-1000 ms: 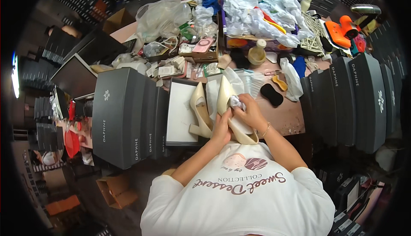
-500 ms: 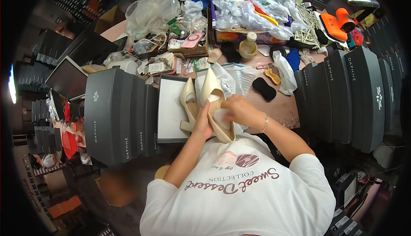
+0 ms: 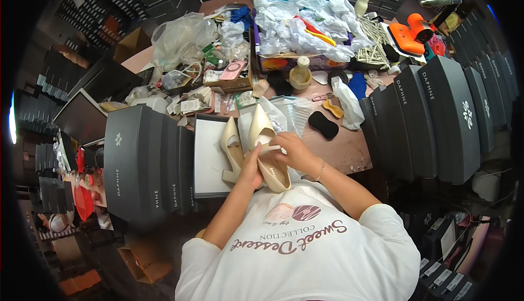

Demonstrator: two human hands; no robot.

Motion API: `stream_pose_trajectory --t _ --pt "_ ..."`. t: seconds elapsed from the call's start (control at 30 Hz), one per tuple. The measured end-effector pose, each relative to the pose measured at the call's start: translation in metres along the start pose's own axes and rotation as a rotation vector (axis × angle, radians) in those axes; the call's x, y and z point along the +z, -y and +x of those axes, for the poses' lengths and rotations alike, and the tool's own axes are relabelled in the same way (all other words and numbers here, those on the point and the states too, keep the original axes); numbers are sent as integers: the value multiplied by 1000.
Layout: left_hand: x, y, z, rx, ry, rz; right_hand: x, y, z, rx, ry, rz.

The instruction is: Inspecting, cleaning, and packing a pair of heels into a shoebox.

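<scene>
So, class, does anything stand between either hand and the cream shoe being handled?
Nothing visible blocks the left hand: it holds the cream shoe directly. The right hand is over the shoe's opening, where a pale strip of unclear kind shows. The second shoe, farther left, is not between them.

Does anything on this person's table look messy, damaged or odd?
Yes: crumpled white wrapping heaps above the rim of a purple patterned box, which looks overfilled. The pink tabletop has dark specks near its front edge, perhaps wear. The cream pointed-toe shoe in the left hand shows no obvious damage.
</scene>
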State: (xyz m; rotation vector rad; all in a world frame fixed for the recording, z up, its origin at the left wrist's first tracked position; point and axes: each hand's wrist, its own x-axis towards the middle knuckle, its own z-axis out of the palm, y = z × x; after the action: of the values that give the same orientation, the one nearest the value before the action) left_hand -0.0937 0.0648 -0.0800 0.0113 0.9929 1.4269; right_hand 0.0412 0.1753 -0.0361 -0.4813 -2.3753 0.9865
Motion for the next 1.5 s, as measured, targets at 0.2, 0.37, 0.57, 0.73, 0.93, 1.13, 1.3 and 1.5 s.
stream_pose_trajectory --t 0.2,0.37,0.57,0.73,0.93,1.13,1.3,1.5 --pt "25 -14 -12 -40 52 -81 12 -6 33 -42 176 -452" --pt "15 0 -6 2 11 10 36 -10 58 73 -17 -517" --pt "25 -3 -19 41 -54 -14 44 -46 63 58 163 95" --pt "-3 -13 -21 13 -146 -143 -29 -93 61 334 -12 456" --pt "-1 -15 -24 -20 -153 -119 17 -93 52 125 549 -285" --pt "-8 -14 -24 43 -156 -136 36 -77 28 370 264 -95" --pt "15 -12 -22 -80 -96 -150 3 -24 22 278 189 453" --pt "16 1 -12 92 -61 48 6 -19 15 30 153 -144"
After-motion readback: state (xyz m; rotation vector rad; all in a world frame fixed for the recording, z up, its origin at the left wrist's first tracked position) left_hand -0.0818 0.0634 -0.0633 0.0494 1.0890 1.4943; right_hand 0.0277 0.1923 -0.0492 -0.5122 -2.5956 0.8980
